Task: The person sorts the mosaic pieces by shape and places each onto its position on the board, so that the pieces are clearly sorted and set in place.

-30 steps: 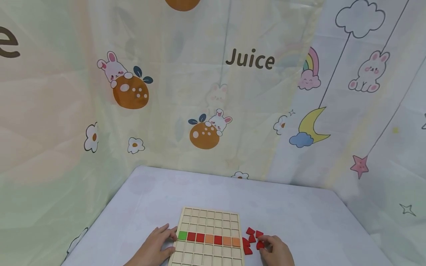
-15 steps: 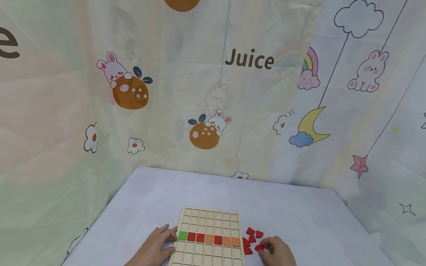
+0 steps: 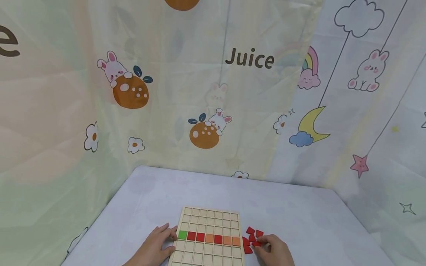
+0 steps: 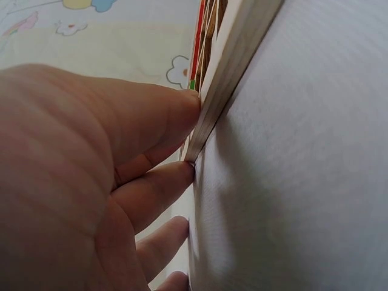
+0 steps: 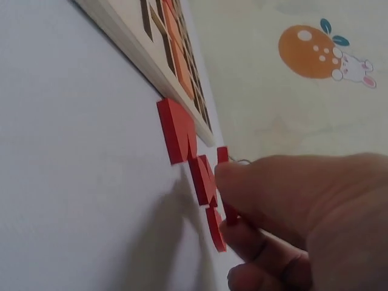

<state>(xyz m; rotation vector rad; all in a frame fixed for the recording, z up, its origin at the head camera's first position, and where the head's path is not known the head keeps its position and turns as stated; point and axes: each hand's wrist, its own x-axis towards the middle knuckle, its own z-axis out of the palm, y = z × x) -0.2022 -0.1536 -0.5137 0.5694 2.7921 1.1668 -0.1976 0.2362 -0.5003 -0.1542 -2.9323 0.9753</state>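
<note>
Tabletop (image 3: 316, 218): full tile row (image 3: 209, 238), head-view only

Pale matt wood in the grid board (image 3: 210, 229), between the table's (image 3: 299, 214) side edges; smooth red pieces (image 3: 252, 238); creased cloth curtain (image 3: 186, 81) beyond the far edge.

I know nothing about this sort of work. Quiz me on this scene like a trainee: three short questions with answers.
1. True or false: the left hand touches the edge of the wooden board.
2. In the head view, what colour is the leftmost filled square? (a) red (b) orange (c) green
3. Fill in: the right hand pinches a piece coloured ____.

Key: 1 true; 2 c; 3 red.
</note>
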